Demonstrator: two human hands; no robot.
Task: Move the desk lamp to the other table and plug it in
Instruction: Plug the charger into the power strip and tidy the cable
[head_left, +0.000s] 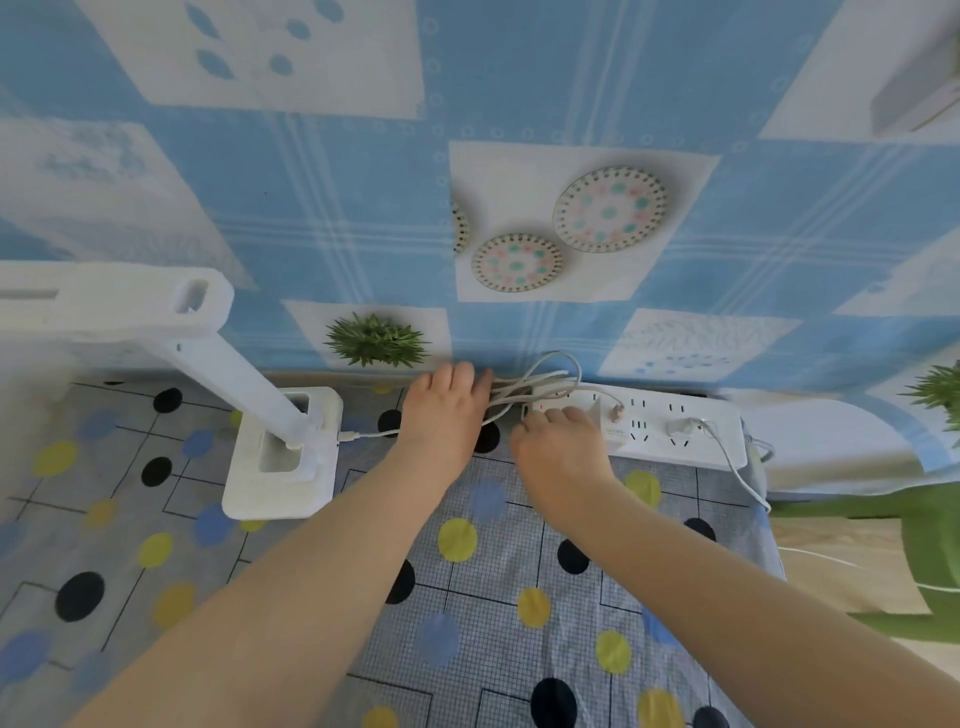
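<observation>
The white desk lamp (283, 452) stands on the dotted tablecloth at the left, its arm leaning up and left. Its white cord (540, 382) runs right from the base and lies bundled in loops by the wall. My left hand (444, 410) rests over the bundled cord, fingers curled round the loops. My right hand (558, 441) lies on the left end of the white power strip (670, 423), fingers bent over a white plug block (613, 423) that sits in the strip; its fingertips are hidden.
Another white plug (685, 428) sits in the strip, its cable trailing off the table's right edge. A blue patterned cloth (363, 182) hangs behind the table. A green chair (914, 561) stands at the right on the wooden floor.
</observation>
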